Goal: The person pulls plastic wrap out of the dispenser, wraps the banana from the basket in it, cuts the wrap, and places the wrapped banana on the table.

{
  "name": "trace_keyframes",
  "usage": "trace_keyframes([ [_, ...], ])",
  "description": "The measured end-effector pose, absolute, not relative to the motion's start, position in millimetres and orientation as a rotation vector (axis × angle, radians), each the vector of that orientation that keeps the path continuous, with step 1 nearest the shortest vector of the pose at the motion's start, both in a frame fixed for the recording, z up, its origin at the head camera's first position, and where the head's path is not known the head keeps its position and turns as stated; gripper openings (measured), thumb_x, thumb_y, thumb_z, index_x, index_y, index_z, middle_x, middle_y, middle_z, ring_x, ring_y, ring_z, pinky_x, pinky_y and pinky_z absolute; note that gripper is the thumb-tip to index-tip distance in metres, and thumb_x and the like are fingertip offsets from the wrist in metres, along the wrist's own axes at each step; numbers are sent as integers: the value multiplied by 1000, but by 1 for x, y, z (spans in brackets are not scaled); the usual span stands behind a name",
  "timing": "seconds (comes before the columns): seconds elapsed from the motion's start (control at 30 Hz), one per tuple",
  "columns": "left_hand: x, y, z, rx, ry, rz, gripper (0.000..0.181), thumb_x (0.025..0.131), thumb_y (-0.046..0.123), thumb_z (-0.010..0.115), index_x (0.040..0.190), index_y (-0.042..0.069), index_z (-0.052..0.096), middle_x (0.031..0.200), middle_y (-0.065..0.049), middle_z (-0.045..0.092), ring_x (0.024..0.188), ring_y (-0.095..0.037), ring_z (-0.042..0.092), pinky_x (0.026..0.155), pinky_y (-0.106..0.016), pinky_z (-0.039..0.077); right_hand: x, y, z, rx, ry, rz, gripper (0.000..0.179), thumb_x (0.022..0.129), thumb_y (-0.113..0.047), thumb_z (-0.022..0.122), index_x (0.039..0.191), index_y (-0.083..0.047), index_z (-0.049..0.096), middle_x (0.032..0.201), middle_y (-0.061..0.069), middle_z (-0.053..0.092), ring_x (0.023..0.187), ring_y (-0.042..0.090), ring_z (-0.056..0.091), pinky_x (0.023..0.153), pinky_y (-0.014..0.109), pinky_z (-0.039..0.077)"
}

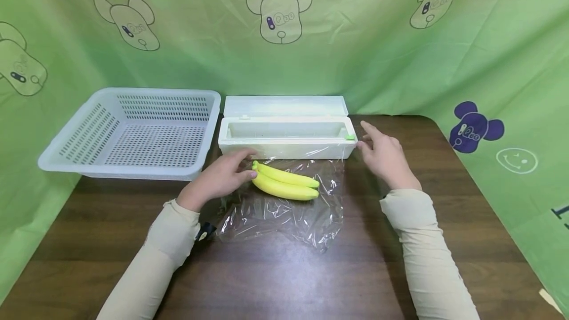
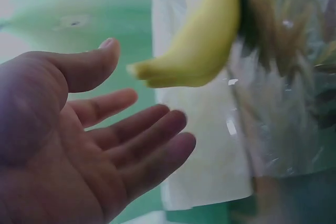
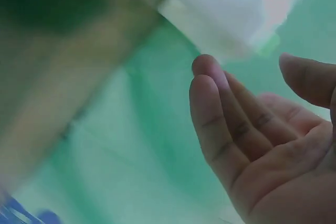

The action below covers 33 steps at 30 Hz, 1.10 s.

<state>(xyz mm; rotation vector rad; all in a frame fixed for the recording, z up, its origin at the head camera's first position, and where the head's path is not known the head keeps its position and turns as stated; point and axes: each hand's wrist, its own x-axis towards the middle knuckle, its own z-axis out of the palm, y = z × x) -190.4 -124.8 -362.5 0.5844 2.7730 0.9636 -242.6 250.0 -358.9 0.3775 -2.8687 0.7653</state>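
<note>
Two yellow bananas, joined at the stem, lie on a crinkled sheet of clear plastic wrap. The sheet runs down from the front of a white wrap dispenser box, whose lid stands raised at the back. Beside the stem end is my left hand, fingers loosely spread; the left wrist view shows a gap between this hand and the banana. Near the dispenser's right end my right hand hovers with relaxed fingers. Its palm holds nothing in the right wrist view.
A pale plastic basket with slotted walls stands at the back left, left of the dispenser. A small green slider sits at the dispenser's right end. Behind the brown wooden table hangs a green printed curtain.
</note>
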Motion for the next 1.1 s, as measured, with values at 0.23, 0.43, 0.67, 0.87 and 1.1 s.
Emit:
trace_keyframes([
  [0.23,-153,-134,-353,694,2894,877,29,96,20,70,122,7,64,119,-7,63,110,-24,61,96,-45,50,-163,216,-353,832,-2900,707,5,97,-16,69,93,-13,67,80,-6,63,67,12,55,63,35,51],
  [0.43,-120,-144,-380,833,2770,606,22,90,34,77,91,18,62,84,10,53,72,-8,52,65,-31,50,-106,196,-394,1238,-2919,469,25,87,-33,79,85,-20,58,76,-14,50,61,5,49,52,30,46],
  [0.67,-97,-152,-407,991,2804,418,35,83,33,83,80,17,53,82,7,42,71,-12,46,57,-32,46,-91,197,-413,1223,-2744,222,25,78,-11,81,83,-13,57,75,-2,50,60,20,53,46,34,45],
  [0.87,-94,-155,-410,1073,2867,347,19,87,11,77,80,15,60,82,4,51,73,-16,56,60,-35,52,-88,204,-413,1202,-2685,227,22,77,-2,76,81,-13,57,74,-3,51,61,19,52,46,33,45],
  [1.1,-84,-154,-407,1108,2846,410,19,90,13,74,82,17,57,78,8,48,67,-11,52,54,-32,48,-79,215,-412,1179,-2655,257,24,78,-5,79,80,-15,57,73,-7,50,60,17,50,47,32,44],
])
